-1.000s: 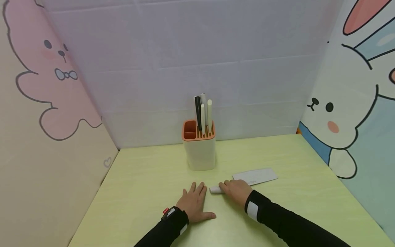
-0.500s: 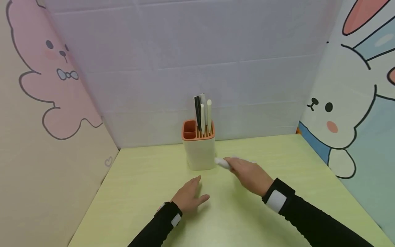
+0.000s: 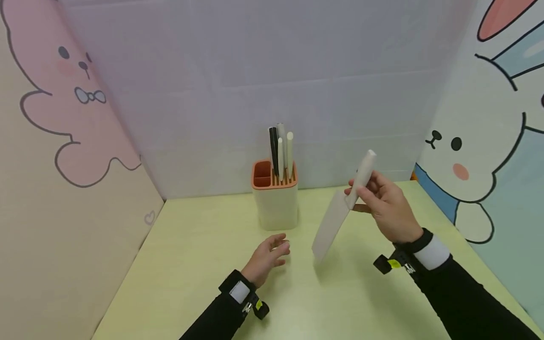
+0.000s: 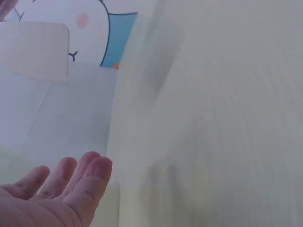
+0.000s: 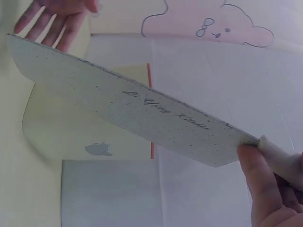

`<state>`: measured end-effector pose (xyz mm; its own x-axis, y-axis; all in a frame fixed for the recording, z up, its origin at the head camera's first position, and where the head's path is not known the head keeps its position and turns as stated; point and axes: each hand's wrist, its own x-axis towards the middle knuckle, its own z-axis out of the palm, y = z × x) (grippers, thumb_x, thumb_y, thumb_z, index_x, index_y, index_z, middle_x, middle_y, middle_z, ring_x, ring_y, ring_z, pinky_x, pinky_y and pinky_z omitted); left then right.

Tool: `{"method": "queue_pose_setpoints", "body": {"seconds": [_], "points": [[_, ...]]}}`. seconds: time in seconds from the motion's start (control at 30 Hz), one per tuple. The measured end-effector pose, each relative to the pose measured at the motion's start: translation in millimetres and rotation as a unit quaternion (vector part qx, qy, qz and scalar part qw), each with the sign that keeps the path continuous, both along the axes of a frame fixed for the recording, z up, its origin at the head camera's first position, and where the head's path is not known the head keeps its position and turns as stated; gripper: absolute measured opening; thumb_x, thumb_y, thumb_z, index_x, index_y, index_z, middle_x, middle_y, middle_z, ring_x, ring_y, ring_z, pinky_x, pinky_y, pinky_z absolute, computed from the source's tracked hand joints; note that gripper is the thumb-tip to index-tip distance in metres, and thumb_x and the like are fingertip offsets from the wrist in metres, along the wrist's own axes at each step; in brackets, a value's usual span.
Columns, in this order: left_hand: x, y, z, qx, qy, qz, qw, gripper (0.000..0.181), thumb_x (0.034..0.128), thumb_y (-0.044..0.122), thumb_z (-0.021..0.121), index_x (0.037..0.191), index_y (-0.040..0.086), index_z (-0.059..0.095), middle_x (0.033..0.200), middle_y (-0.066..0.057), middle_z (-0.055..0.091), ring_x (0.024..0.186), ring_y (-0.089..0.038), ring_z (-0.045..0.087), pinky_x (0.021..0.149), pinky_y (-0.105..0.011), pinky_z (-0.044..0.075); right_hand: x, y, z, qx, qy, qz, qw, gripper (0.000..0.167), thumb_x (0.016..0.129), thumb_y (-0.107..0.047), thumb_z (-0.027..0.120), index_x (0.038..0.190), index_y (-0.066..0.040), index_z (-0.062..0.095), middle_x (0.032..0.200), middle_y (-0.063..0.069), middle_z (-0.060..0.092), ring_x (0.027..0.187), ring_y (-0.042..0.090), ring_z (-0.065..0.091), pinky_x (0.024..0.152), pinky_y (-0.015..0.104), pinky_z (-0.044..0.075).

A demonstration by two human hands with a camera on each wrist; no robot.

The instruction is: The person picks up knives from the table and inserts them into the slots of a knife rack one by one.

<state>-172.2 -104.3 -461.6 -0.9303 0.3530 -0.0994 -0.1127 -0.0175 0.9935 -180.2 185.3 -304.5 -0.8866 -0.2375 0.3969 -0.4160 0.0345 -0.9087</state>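
My right hand [image 3: 388,208] holds a white-handled cleaver [image 3: 332,224] above the table, its handle tilted up and its broad blade slanting down to the left. In the right wrist view the speckled pale blade [image 5: 118,101] carries dark lettering, and the thumb and fingers pinch the handle where it meets the blade. Lower and to the left, my left hand [image 3: 265,259] hovers over the table with relaxed, slightly bent fingers and nothing in it. Its fingers [image 4: 90,184] show in the left wrist view, apart from the blade's corner [image 4: 40,52].
A cream knife block [image 3: 278,208] with an orange top stands at the back middle of the pale yellow table [image 3: 204,236]. Several knives [image 3: 281,153] with black, grey and cream handles stand in its slots. Cartoon-printed walls [image 3: 463,156] enclose the sides.
My right hand has lifted the cleaver off the table, moved it right and up, and turned its handle upward. The left hand has risen from the table and turned with its fingers bending.
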Motion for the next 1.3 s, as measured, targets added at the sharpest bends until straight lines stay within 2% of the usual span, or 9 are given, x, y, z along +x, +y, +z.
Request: {"method": "queue_pose_setpoints", "body": {"seconds": [0.07, 0.17, 0.33, 0.47, 0.67, 0.83, 0.93, 1.2, 1.3], "points": [[3.0, 8.0, 1.6, 0.075, -0.057, -0.009, 0.9955, 0.067, 0.0969, 0.036, 0.058, 0.145, -0.004, 0.033, 0.137, -0.025, 0.045, 0.119, -0.039, 0.053, 0.096, -0.049, 0.047, 0.8, 4.2, 2.9, -0.049, -0.024, 0.01, 0.9985, 0.047, 0.101, -0.016, 0.049, 0.141, 0.002, 0.033, 0.118, 0.015, 0.055, 0.109, 0.024, 0.063, 0.079, 0.035, 0.056], [9.1, 17.8, 5.1, 0.159, -0.114, -0.038, 0.9799, 0.06, 0.0982, 0.034, 0.056, 0.141, -0.004, 0.039, 0.125, -0.02, 0.055, 0.108, -0.033, 0.062, 0.09, -0.04, 0.052, 0.0, 9.0, 3.7, -0.113, -0.055, 0.029, 0.9916, 0.047, 0.101, -0.015, 0.048, 0.142, 0.001, 0.031, 0.119, 0.012, 0.054, 0.109, 0.022, 0.062, 0.08, 0.035, 0.056], [19.6, 29.5, 11.0, 0.269, -0.151, -0.098, 0.9461, 0.038, 0.1025, 0.022, 0.047, 0.131, -0.003, 0.051, 0.103, -0.008, 0.066, 0.091, -0.018, 0.066, 0.082, -0.025, 0.053, -3.9, 12.0, 0.1, -0.184, -0.077, 0.062, 0.978, 0.043, 0.101, -0.011, 0.045, 0.14, 0.002, 0.032, 0.121, 0.011, 0.054, 0.108, 0.019, 0.062, 0.082, 0.038, 0.055], [25.9, 36.7, 12.8, 0.31, -0.168, -0.088, 0.9318, 0.023, 0.1018, 0.013, 0.048, 0.119, 0.001, 0.056, 0.094, -0.005, 0.066, 0.082, -0.011, 0.066, 0.074, -0.015, 0.052, -6.0, 12.3, -3.6, -0.228, -0.081, 0.09, 0.9661, 0.037, 0.102, -0.009, 0.043, 0.136, 0.002, 0.034, 0.122, 0.011, 0.057, 0.107, 0.02, 0.062, 0.084, 0.039, 0.054], [28.0, 44.0, 16.2, 0.324, -0.169, -0.058, 0.9289, 0.01, 0.1003, 0.006, 0.048, 0.102, 0.006, 0.058, 0.094, -0.006, 0.063, 0.076, -0.009, 0.065, 0.069, -0.013, 0.051, -9.2, 3.6, -14.0, -0.277, -0.095, 0.102, 0.9506, 0.036, 0.102, -0.012, 0.042, 0.135, 0.002, 0.037, 0.124, 0.011, 0.058, 0.113, 0.021, 0.059, 0.09, 0.035, 0.052], [32.3, 50.6, 22.2, 0.344, -0.173, -0.074, 0.92, 0.012, 0.1007, 0.005, 0.047, 0.102, 0.006, 0.059, 0.094, -0.005, 0.062, 0.077, -0.009, 0.066, 0.071, -0.013, 0.051, -9.6, -13.2, -26.9, -0.236, -0.105, 0.066, 0.9639, 0.042, 0.102, -0.021, 0.043, 0.139, -0.001, 0.038, 0.131, 0.005, 0.056, 0.127, 0.023, 0.047, 0.095, 0.033, 0.049], [35.4, 54.1, 24.3, 0.348, -0.174, -0.087, 0.9171, 0.012, 0.101, 0.005, 0.046, 0.1, 0.007, 0.058, 0.092, -0.003, 0.062, 0.077, -0.007, 0.066, 0.071, -0.012, 0.051, -11.5, -19.0, -31.7, -0.218, -0.086, 0.039, 0.9714, 0.042, 0.102, -0.021, 0.044, 0.139, -0.001, 0.038, 0.129, 0.005, 0.056, 0.125, 0.026, 0.046, 0.092, 0.032, 0.05], [37.4, 62.3, 16.5, 0.327, -0.168, -0.094, 0.9252, 0.008, 0.0998, 0.007, 0.05, 0.096, 0.009, 0.057, 0.088, -0.002, 0.066, 0.076, -0.008, 0.068, 0.071, -0.015, 0.052, -19.8, -25.3, -28.2, -0.179, -0.076, -0.012, 0.9808, 0.039, 0.102, -0.025, 0.046, 0.131, 0.001, 0.045, 0.115, 0.007, 0.059, 0.117, 0.027, 0.047, 0.084, 0.032, 0.053], [36.1, 61.9, 13.3, 0.293, -0.156, -0.084, 0.9395, 0.008, 0.1002, 0.014, 0.051, 0.098, 0.008, 0.056, 0.087, -0.003, 0.068, 0.078, -0.011, 0.069, 0.073, -0.02, 0.054, -23.1, -25.4, -20.1, -0.163, -0.078, -0.021, 0.9833, 0.041, 0.101, -0.027, 0.047, 0.132, 0.001, 0.047, 0.116, 0.008, 0.058, 0.12, 0.028, 0.045, 0.084, 0.034, 0.053]]}}
